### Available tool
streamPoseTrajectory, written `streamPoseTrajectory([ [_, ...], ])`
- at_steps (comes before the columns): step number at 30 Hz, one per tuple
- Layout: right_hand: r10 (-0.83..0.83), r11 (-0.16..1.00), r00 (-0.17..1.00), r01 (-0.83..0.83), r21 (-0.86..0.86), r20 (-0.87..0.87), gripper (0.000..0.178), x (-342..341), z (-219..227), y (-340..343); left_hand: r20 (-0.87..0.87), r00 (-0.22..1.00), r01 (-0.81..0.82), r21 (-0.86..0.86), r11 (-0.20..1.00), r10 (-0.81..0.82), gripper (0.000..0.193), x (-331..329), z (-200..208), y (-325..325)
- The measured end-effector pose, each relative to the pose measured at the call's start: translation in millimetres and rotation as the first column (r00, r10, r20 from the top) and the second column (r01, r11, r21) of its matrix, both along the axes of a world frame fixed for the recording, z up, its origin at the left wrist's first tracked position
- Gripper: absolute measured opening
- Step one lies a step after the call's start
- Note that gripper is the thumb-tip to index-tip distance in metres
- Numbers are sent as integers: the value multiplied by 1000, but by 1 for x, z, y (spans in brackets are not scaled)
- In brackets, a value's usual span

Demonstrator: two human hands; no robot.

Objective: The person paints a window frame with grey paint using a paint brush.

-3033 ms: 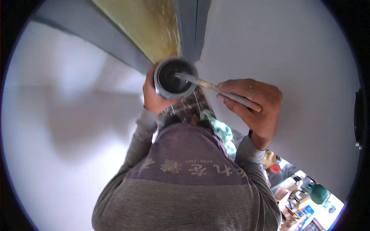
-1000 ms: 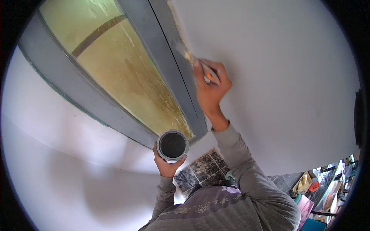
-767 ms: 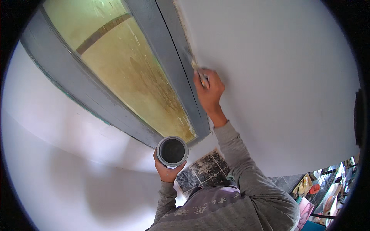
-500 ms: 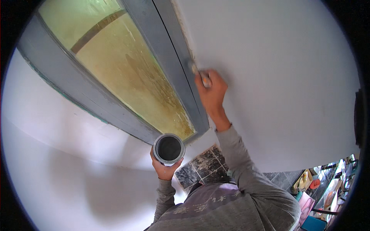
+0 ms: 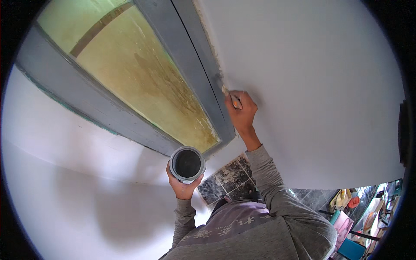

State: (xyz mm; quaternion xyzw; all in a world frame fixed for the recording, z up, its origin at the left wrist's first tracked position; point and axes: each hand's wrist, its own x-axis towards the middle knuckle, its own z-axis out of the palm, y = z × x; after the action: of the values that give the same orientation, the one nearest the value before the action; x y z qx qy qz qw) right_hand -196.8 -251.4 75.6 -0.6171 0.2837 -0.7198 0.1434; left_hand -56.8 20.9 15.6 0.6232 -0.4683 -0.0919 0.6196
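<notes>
A smooth white wall (image 5: pixel 316 95) fills the right side; against it stands a long grey-coated frame (image 5: pixel 186 69), its outer edge ragged where the two meet; the frame encloses a yellowish, streaked translucent panel (image 5: pixel 138 82); below its lower corner lie dark, white-smeared square floor tiles (image 5: pixel 229 175). The round can with a grey rim and dark inside (image 5: pixel 187 148) is held mouth up near the panel's bottom end; what fills it cannot be told. The two hands are well apart; the left hand (image 5: pixel 183 188) is wrapped around the can; the right hand (image 5: pixel 242 110) pinches the slim, pale-ferruled paintbrush (image 5: pixel 224 89), its bristles blurred at the frame's outer edge. Three seconds ago that brush was inside the can; it has since gone to the edge and, over the last second, slipped lower along it; the work now seems centred on this seam, with less of it left between bristles and corner.
</notes>
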Motion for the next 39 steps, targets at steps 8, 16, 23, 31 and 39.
streamPoseTrajectory([
  [8, -8, 945, 996, 39, -324, 94, 17, 10, 128, -23, 73, 997, -35, 66, 997, 30, 112, -7, 6, -2],
  [16, 24, 983, 995, -6, 182, -101, 16, -6, -58, 3, -9, 1000, 20, 4, 1000, -20, 110, -1, -5, 6],
  [23, -48, 994, 994, 38, -100, -94, 19, 5, 127, -18, -6, 1000, -27, 73, 997, 28, 112, 4, 2, 4],
  [31, 18, 972, 992, 12, -237, 127, 17, 25, 100, -21, 87, 992, -90, 36, 995, 86, 107, 1, 6, 10],
  [39, 38, 999, 992, -37, 12, -117, 22, -5, 144, 9, 37, 996, -81, -30, 996, 83, 104, 8, 9, 15],
])
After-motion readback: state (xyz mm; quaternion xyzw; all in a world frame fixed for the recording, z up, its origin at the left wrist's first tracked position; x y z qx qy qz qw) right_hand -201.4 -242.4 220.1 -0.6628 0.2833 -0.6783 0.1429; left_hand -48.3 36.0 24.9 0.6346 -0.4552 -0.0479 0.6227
